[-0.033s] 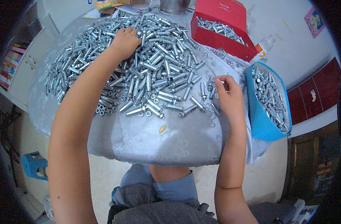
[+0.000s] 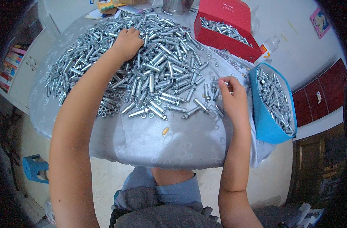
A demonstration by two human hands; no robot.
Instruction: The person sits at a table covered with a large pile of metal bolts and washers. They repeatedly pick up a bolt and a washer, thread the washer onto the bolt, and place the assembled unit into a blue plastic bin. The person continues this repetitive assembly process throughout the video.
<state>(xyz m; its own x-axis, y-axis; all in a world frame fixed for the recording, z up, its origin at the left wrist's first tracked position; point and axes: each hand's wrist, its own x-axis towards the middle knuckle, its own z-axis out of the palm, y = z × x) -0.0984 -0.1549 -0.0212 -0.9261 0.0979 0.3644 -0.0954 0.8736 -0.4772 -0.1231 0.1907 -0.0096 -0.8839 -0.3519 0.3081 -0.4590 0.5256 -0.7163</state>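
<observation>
A large heap of silver expansion bolts (image 2: 158, 78), sleeves and nuts on, covers the far and middle part of the table. My left hand (image 2: 128, 43) reaches into the upper part of this heap, its fingers curled down among the metal; what they grip is hidden. Right of the heap, my right hand (image 2: 234, 97) hovers low over the cloth, thumb and forefinger closed on a small silver bolt (image 2: 225, 83) that is mostly covered by the fingers. A few bolts (image 2: 201, 105) lie just left of it. Loose hex nuts (image 2: 105, 111) sit at the heap's near left edge.
A blue fabric bin (image 2: 261, 121) full of bolts stands at the table's right edge. Behind it are an open red box (image 2: 234, 47) with more bolts and a plastic bottle (image 2: 270, 45). A metal pot (image 2: 177, 6) stands at the back. A shiny grey cloth (image 2: 143, 138) covers the table.
</observation>
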